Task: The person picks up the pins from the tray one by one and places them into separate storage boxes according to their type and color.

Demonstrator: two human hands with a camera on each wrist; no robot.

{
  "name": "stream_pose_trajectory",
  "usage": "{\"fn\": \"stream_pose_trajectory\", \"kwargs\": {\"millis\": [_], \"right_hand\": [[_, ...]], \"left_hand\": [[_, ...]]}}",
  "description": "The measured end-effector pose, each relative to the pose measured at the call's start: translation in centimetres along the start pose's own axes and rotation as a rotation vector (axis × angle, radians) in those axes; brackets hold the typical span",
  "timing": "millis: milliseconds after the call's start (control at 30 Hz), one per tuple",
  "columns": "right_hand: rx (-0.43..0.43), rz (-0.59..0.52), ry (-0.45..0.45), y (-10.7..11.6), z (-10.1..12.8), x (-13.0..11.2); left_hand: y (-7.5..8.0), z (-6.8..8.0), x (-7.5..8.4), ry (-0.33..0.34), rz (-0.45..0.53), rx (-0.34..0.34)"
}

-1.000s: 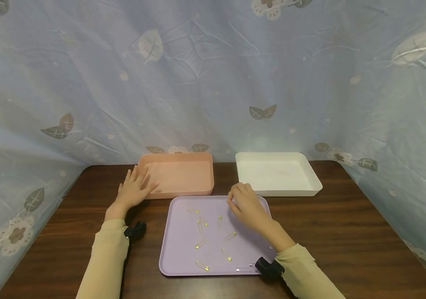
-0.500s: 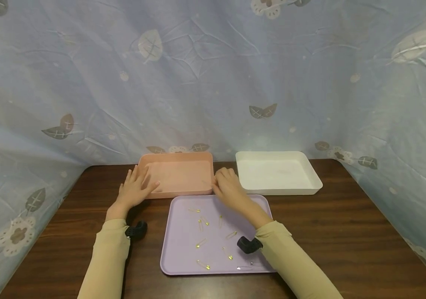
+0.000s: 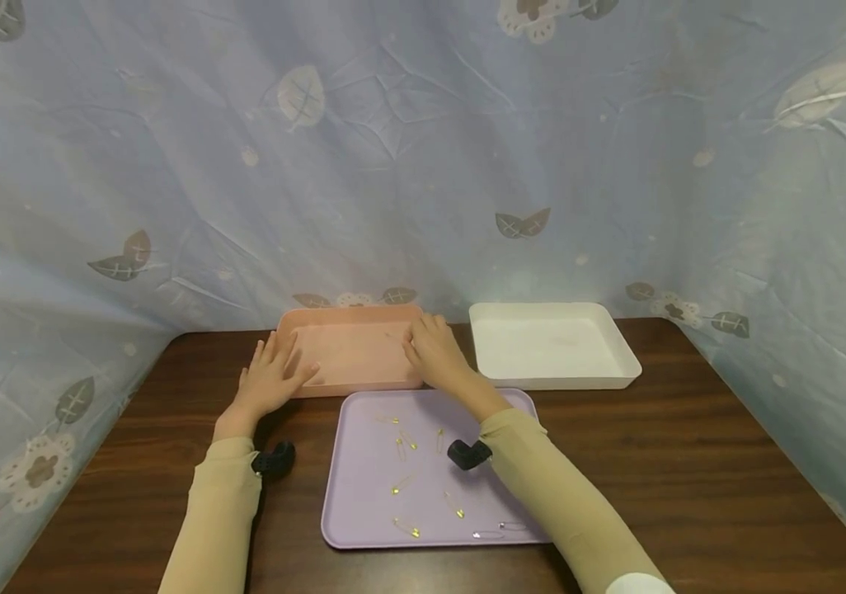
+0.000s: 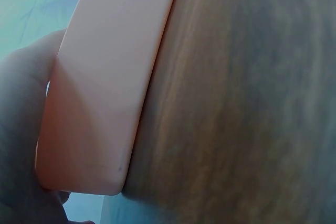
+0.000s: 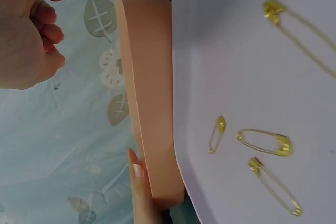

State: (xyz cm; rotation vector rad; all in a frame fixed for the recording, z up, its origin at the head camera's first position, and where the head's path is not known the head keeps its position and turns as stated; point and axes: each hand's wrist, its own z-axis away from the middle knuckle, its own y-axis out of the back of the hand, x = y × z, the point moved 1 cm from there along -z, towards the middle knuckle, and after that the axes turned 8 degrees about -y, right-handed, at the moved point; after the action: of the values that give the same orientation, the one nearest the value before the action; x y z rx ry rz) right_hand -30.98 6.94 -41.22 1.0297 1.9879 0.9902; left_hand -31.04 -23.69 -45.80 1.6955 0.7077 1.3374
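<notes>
Pink tray [image 3: 352,351] sits at the back of the table [image 3: 690,462], against the curtain [image 3: 423,148], with the white tray [image 3: 549,351] beside it on the right and the lilac tray [image 3: 364,495] just in front, nearer the person. The left hand [image 3: 267,384] rests on the pink tray's left front corner, fingers fairly straight and spread, thumb lying over the rim; the left wrist view shows the palm pressed against that corner's outer wall [image 4: 105,93]. The right hand [image 3: 434,351] hangs over the pink tray's right end with its fingers curled; a thin pin [image 3: 393,336] seems to stick out from the fingertips above the tray floor, but it is too faint to be sure, and the right wrist view shows only the curled fingers [image 5: 47,30], so I cannot tell whether it pinches anything. Gold safety pins [image 3: 402,441] lie scattered on the lilac tray, with a silver one [image 3: 486,535] near its front edge.
</notes>
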Motion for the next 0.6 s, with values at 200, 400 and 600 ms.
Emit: {"fn": "stream_pose_trajectory", "kwargs": {"millis": [200,400,600], "right_hand": [[0.008,0.006,-0.014,-0.9,-1.5,-0.4],[-0.114,-0.044,-0.116,-2.7,-2.9,-0.5],[-0.160,-0.008,-0.128,-4.4,-3.9,-0.6]], "left_hand": [[-0.1,0.0,0.1,0.002,-0.012,0.005],[0.0,0.0,0.0,0.005,-0.018,0.008],[-0.1,0.0,0.0,0.003,-0.018,0.008]]}}
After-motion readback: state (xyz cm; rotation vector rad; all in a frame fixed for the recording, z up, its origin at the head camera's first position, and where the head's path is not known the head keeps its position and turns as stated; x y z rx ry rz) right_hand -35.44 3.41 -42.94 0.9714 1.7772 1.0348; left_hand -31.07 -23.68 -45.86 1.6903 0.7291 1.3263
